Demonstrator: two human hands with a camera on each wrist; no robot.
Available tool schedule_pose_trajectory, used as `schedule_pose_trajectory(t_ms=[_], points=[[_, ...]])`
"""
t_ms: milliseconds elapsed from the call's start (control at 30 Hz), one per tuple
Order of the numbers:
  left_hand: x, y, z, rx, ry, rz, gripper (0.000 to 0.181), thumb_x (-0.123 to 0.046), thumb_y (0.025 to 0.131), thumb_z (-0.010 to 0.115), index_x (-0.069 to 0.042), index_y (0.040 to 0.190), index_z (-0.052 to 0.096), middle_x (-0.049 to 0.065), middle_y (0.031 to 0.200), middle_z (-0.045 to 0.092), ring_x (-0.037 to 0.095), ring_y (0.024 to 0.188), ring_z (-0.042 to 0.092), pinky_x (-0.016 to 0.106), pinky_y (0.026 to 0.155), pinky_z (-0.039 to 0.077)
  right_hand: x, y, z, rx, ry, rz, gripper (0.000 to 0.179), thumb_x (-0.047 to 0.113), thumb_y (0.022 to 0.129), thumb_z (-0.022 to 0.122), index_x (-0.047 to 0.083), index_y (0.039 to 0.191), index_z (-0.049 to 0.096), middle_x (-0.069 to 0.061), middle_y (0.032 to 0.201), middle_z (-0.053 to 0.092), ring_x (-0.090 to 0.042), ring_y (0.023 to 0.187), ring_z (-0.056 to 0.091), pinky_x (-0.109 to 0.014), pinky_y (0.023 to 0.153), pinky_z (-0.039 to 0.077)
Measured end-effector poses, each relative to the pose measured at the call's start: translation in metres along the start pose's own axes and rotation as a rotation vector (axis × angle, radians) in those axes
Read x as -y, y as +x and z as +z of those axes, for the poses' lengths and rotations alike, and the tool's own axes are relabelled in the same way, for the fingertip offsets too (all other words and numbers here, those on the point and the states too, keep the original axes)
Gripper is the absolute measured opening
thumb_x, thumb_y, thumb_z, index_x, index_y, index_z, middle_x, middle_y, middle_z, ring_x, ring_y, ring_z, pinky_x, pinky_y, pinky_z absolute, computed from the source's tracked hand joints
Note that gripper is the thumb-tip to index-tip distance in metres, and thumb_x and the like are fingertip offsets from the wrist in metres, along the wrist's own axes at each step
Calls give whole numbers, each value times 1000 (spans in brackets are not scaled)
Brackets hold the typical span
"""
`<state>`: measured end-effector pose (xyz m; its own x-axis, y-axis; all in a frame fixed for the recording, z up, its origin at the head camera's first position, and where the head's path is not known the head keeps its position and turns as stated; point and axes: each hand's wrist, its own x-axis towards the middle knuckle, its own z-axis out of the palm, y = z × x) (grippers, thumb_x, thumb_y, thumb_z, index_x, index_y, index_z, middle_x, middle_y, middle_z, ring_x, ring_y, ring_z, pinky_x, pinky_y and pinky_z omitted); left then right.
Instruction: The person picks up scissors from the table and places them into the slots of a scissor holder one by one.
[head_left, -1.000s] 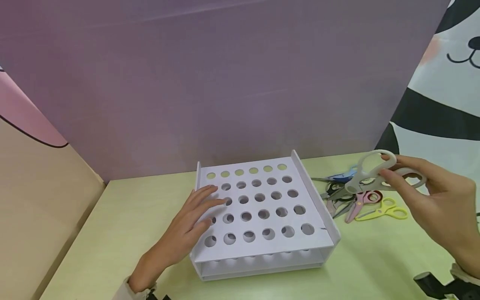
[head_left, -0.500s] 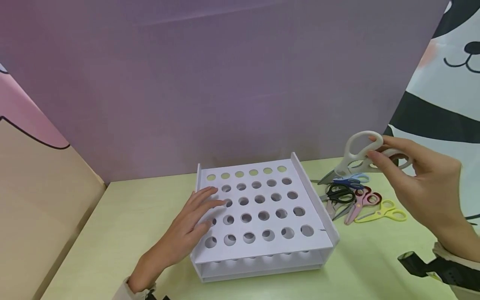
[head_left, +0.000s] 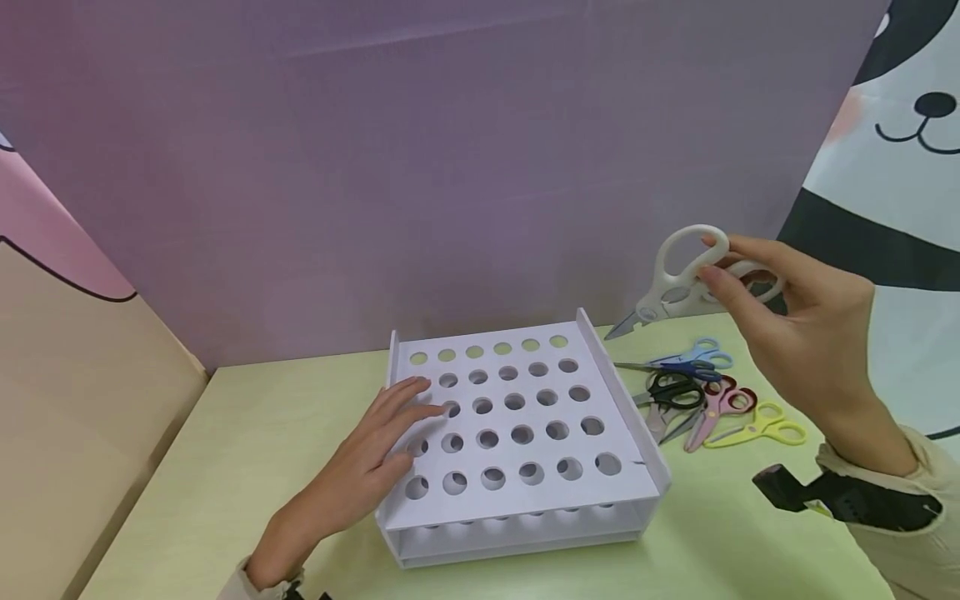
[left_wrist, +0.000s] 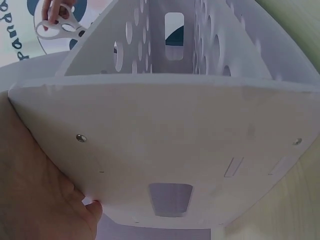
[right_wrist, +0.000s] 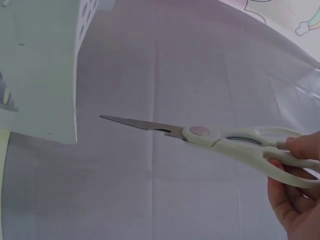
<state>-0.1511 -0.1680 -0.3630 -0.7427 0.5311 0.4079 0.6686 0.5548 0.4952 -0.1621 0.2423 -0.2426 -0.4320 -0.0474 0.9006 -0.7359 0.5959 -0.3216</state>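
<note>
My right hand (head_left: 802,325) holds a pair of white-handled scissors (head_left: 663,292) by the finger loops, up in the air beyond the rack's back right corner. In the right wrist view the scissors (right_wrist: 215,140) have their blades together, pointing left toward the rack's side panel (right_wrist: 42,75). A white rack (head_left: 517,492) with rows of round holes stands on the table. Fingers spread, my left hand (head_left: 360,467) rests on the left part of its top. From the left wrist, the rack's side panel (left_wrist: 165,130) fills the view, with my left hand (left_wrist: 40,185) against its edge.
Right of the rack lies a loose pile of scissors: light blue ones (head_left: 708,354), black ones (head_left: 678,390), pink ones (head_left: 716,408) and yellow ones (head_left: 761,425). A purple-grey backdrop (head_left: 450,167) rises behind the pale green table (head_left: 247,433).
My right hand has lifted the white scissors up and to the left, away from above the pile. The left hand has stayed on the rack.
</note>
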Motion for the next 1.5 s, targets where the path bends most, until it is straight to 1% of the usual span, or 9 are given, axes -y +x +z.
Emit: schedule_pose_trajectory(t_ms=[233,333,467,633,733,900,1167,1300,1500], points=[[2,-1,1,-14,2,9,53,-1,86,50,-23,133,58,2,157,36,22,149,22,56,118,21,-5,16,19,21,0,16,35,-13,79,74,-2,112,73,22,97,67,0,82,63,-11,75,49],[1,-1,2,-20,-8,13,50,0,86,50,-18,132,59,4,157,37,24,149,23,57,117,21,-10,20,29,46,-2,24,34,-12,80,75,-1,112,73,7,95,72,1,80,62,-11,75,49],[2,0,3,-19,-16,16,48,1,86,51,-14,131,60,5,156,37,24,149,23,53,120,17,-16,23,42,89,-17,31,33,-7,82,75,2,114,74,-13,93,73,4,79,59,-9,73,47],[2,1,4,-25,-13,22,47,1,86,51,-13,130,61,5,156,37,23,149,23,50,122,12,-25,28,59,138,-32,-10,30,-1,84,77,3,113,74,-10,91,75,5,74,56,-8,67,44],[2,1,3,-19,-12,22,47,1,87,51,-14,130,60,5,156,37,23,149,23,48,122,10,-33,28,70,155,-70,-28,27,3,84,78,4,111,75,-9,88,75,1,70,56,-10,60,40],[2,1,2,-18,-8,22,45,-1,88,51,-14,130,60,5,156,37,24,149,23,46,123,9,-42,26,87,227,-92,13,27,9,87,77,5,113,74,-7,84,72,-9,67,58,-16,50,35],[3,1,3,-32,-5,17,43,-4,88,51,-14,129,61,5,155,38,24,149,24,52,121,12,-55,18,107,318,-43,40,24,9,89,75,4,112,74,-7,76,70,-15,61,57,-16,50,37],[3,0,3,-32,-8,7,43,-5,89,51,-14,129,62,5,155,38,23,149,24,54,120,16,-60,11,114,353,-24,42,24,8,89,74,3,112,73,-6,73,69,-15,58,55,-17,49,37],[5,0,4,-34,-9,8,42,-4,89,51,-14,129,62,4,155,39,22,148,24,54,120,15,-66,7,119,382,-9,53,25,7,89,73,1,113,72,-5,71,67,-14,56,54,-19,49,39]])
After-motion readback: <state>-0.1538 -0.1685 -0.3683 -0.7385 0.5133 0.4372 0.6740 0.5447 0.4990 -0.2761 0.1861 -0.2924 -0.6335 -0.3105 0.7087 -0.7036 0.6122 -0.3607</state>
